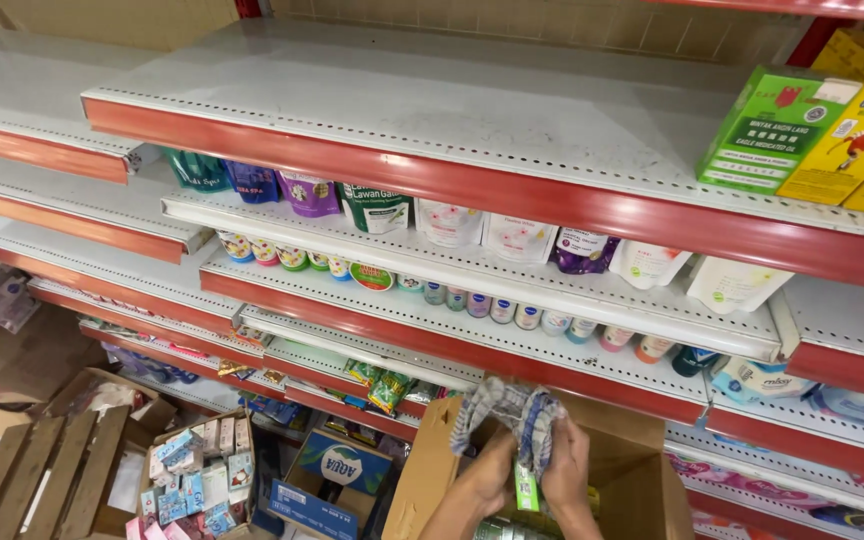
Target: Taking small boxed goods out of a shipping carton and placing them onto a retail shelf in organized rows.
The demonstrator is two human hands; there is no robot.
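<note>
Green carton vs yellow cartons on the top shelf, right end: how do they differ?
The green carton is fully in view; the yellow cartons run past the right edge of the frame. The green carton stands nearer the empty stretch of the top shelf; the yellow cartons stand to its right. The green carton carries a red emblem; the yellow cartons show a running figure. Both are upright printed cartons side by side near the shelf's front edge.

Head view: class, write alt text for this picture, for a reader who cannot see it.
Two bare hands, left hand and right hand, hold a checked cloth over an open cardboard box, before red-edged shop shelves. The top shelf is mostly bare, with green and yellow cartons at its right end; lower shelves carry pouches and small jars.
</note>
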